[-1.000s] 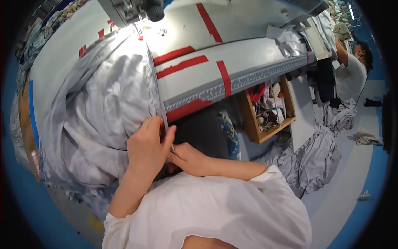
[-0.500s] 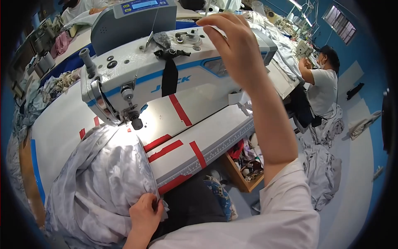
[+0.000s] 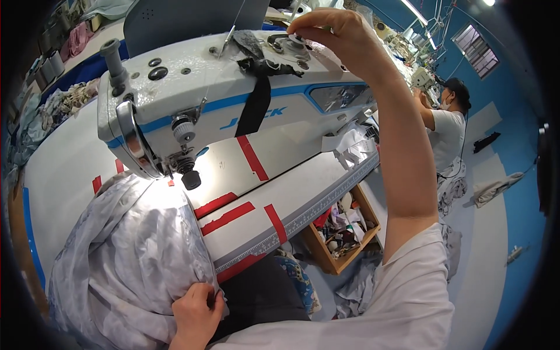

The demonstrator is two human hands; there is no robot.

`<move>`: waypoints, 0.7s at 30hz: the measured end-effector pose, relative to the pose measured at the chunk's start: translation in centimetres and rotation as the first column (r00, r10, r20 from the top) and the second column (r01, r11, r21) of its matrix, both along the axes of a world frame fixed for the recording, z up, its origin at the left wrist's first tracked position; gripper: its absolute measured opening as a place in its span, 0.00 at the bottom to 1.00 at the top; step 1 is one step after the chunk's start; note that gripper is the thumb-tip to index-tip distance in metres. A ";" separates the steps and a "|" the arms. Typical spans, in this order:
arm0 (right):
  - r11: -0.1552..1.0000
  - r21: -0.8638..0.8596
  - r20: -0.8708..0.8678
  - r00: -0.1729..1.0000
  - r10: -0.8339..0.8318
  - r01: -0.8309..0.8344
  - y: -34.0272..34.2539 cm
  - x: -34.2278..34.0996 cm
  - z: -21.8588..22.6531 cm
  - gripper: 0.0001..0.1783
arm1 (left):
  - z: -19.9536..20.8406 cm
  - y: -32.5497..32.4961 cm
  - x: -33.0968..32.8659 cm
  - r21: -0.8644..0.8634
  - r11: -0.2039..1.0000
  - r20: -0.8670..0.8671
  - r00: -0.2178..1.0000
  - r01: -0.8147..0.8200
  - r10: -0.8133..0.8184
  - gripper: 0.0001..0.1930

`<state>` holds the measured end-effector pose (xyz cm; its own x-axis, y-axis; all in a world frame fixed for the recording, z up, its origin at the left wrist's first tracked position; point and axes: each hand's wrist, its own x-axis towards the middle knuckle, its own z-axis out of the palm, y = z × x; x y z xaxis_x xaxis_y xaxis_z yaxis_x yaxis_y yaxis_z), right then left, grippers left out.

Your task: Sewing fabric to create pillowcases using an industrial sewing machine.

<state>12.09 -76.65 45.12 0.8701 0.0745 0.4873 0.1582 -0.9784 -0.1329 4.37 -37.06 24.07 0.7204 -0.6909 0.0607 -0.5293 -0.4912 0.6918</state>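
Observation:
Pale grey, satiny fabric (image 3: 137, 256) is bunched on the left, its upper end under the lit needle area of a white sewing machine (image 3: 233, 125). My left hand (image 3: 197, 312) is closed on the fabric's right edge, near the table's front. My right hand (image 3: 344, 38) reaches over the machine's top, thumb and forefinger pinched together. They meet at a small pale round piece (image 3: 297, 39) on the bobbin winder (image 3: 286, 45). My fingers partly cover that piece. A black cloth strip (image 3: 255, 108) hangs down the machine's front beside the winder.
Red tape strips (image 3: 228, 217) and a ruler strip (image 3: 303, 219) mark the white table. Below its front edge, an open wooden drawer (image 3: 333, 262) holds scraps. White crumpled material (image 3: 353, 146) lies by the machine's right end. A co-worker (image 3: 437, 125) sits farther right.
My right hand has come down from above the machine's top onto the bobbin winder. My left hand remains on the fabric edge. The whole view has shifted slightly.

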 end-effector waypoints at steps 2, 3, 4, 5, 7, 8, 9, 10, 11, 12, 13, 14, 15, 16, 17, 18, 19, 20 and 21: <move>0.999 -0.041 -0.003 1.000 0.023 -0.023 -0.2 0.3 0.3 0.08 | -0.1 0.0 0.0 0.016 1.000 0.008 1.000 -0.001 0.001 0.09; 0.996 -0.078 -0.001 0.999 0.042 -0.042 -0.2 0.5 0.5 0.08 | -0.2 0.1 -0.1 0.007 1.000 0.019 1.000 -0.004 0.004 0.09; 0.996 -0.077 -0.006 0.999 0.044 -0.045 -0.2 0.6 0.6 0.08 | -0.3 0.1 -0.1 0.009 1.000 0.014 1.000 -0.002 0.002 0.09; 1.000 0.008 -0.039 0.999 0.016 -0.016 -0.2 0.6 0.6 0.08 | -0.3 0.1 -0.1 0.009 1.000 0.009 1.000 -0.003 0.003 0.09; 0.996 0.091 -0.077 0.997 -0.010 0.017 -0.2 0.8 0.8 0.07 | -0.3 0.1 -0.1 0.009 1.000 0.007 1.000 -0.005 0.004 0.09; 0.948 -0.099 0.073 0.948 0.310 -0.302 -0.2 0.9 0.8 0.07 | -0.3 0.1 -0.1 0.009 1.000 0.013 1.000 0.000 0.000 0.09; 0.875 -0.205 0.121 0.875 0.468 -0.440 -0.3 0.8 0.6 0.07 | -0.2 0.1 -0.1 0.008 1.000 0.013 1.000 -0.001 0.001 0.09; 0.773 -0.320 0.151 0.776 0.613 -0.548 -0.3 0.7 0.5 0.07 | -0.2 0.1 0.0 -0.002 1.000 0.006 1.000 -0.001 0.001 0.09; 0.936 -0.216 0.095 0.949 0.302 -0.276 -0.4 0.3 0.3 0.08 | -0.1 0.1 0.0 -0.009 1.000 -0.011 1.000 0.001 -0.002 0.09; 0.990 -0.137 0.005 0.999 -0.041 0.041 -0.6 0.0 0.2 0.08 | 0.0 0.1 0.1 -0.014 1.000 0.003 1.000 0.003 -0.003 0.09; 0.989 -0.139 0.008 0.999 -0.041 0.042 -0.8 -0.4 0.1 0.08 | 0.1 0.1 0.1 0.004 1.000 -0.009 1.000 0.007 -0.007 0.09; 0.988 -0.148 -0.017 0.998 -0.056 0.053 -1.0 -0.7 0.2 0.09 | 0.1 0.1 0.0 0.028 1.000 -0.030 0.999 0.011 -0.011 0.09; 0.986 -0.154 -0.044 0.997 -0.070 0.063 -1.0 -1.0 0.3 0.09 | 0.1 0.1 0.0 0.028 1.000 -0.021 1.000 0.013 -0.012 0.09; 0.988 -0.148 -0.028 0.998 -0.053 0.048 -0.9 -1.4 0.6 0.08 | 0.0 0.1 -0.2 0.004 1.000 0.003 1.000 0.013 -0.013 0.09; 0.991 -0.132 -0.020 0.999 -0.030 0.027 -0.5 -2.0 0.8 0.07 | -0.1 0.2 -0.4 -0.010 1.000 0.020 1.000 0.008 -0.008 0.10; 0.995 -0.019 -0.016 0.995 -0.102 0.102 0.3 -2.5 0.7 0.08 | -0.3 0.2 -0.6 0.019 1.000 0.042 0.999 0.014 -0.014 0.10; 0.980 -0.107 0.164 0.975 -0.149 0.168 1.6 -3.3 0.0 0.10 | -0.4 0.3 -0.9 0.053 0.998 0.052 0.998 0.024 -0.027 0.10; 0.982 -0.057 0.220 0.962 -0.162 0.179 3.2 -4.2 -0.7 0.10 | -0.5 0.3 -1.2 0.033 0.999 0.010 0.999 0.038 -0.038 0.11; 0.972 0.027 0.268 0.935 -0.233 0.235 5.0 -4.9 -1.6 0.12 | -0.7 0.4 -1.5 0.010 0.999 -0.017 0.999 0.036 -0.036 0.11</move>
<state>7.21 -71.68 43.56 0.7005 -0.1120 0.7048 -0.0464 -0.9927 -0.1117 2.90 -36.69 23.41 0.6957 -0.7171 0.0416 -0.5353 -0.4790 0.6957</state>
